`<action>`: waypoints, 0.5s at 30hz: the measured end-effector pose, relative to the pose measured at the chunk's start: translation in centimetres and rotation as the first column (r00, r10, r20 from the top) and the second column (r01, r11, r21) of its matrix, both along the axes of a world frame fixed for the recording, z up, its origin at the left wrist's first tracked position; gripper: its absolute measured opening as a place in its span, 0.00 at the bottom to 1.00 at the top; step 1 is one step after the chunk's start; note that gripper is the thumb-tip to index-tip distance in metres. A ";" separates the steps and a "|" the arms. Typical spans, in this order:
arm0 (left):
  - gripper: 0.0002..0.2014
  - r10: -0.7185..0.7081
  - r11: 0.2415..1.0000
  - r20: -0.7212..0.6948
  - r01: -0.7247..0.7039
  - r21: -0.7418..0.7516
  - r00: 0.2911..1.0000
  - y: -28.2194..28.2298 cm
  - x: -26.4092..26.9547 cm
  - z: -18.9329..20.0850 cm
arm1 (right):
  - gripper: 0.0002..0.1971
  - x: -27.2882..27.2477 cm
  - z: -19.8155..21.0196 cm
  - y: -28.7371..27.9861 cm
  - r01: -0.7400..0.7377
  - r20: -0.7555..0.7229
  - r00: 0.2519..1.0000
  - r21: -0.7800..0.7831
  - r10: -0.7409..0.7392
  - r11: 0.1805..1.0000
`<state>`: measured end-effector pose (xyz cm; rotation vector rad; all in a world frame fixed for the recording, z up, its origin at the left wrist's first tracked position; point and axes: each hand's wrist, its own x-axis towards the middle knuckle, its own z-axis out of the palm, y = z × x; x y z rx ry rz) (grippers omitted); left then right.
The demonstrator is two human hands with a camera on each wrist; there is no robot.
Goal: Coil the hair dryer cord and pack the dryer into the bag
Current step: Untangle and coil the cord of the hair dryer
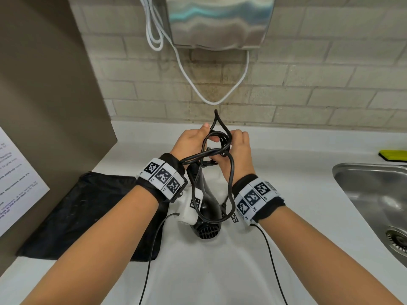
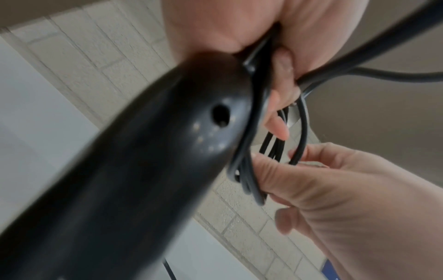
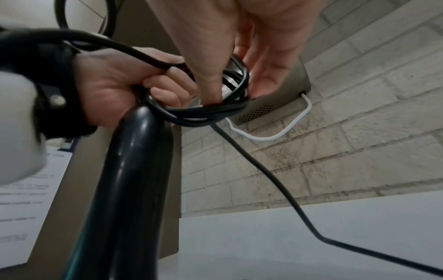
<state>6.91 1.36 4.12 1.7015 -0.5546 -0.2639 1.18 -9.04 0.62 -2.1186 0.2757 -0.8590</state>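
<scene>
The black hair dryer (image 1: 206, 208) points down over the white counter (image 1: 286, 172), handle end up. My left hand (image 1: 193, 139) grips that handle end together with several loops of the black cord (image 1: 217, 137). My right hand (image 1: 237, 148) pinches the far side of the same coil between thumb and fingers. One long loose loop (image 1: 231, 190) hangs down past the right wrist. In the right wrist view the coil (image 3: 210, 111) sits atop the dryer handle (image 3: 134, 170), between the left hand (image 3: 115, 85) and right hand (image 3: 230, 85). The black bag (image 1: 88, 216) lies flat at the left.
A steel sink (image 1: 374, 194) is sunk into the counter at the right, with a green sponge (image 1: 394, 155) behind it. A steel wall unit (image 1: 220, 20) with white cables (image 1: 198, 84) hangs on the brick wall. A brown panel with a paper notice (image 1: 13, 177) closes off the left.
</scene>
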 end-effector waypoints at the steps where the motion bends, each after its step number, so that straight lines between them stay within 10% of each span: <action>1: 0.23 -0.002 1.000 0.002 0.002 0.010 1.000 0.1 0.0 0.1 | 0.22 0.1 0.0 -0.2 0.008 -0.034 0.999 -0.023 -0.009 1.000; 15: 0.22 -0.160 0.983 -0.134 0.146 -0.107 0.978 -0.3 -0.3 -0.1 | 0.16 2.0 -0.7 -1.4 -0.063 0.061 0.997 0.180 0.052 0.982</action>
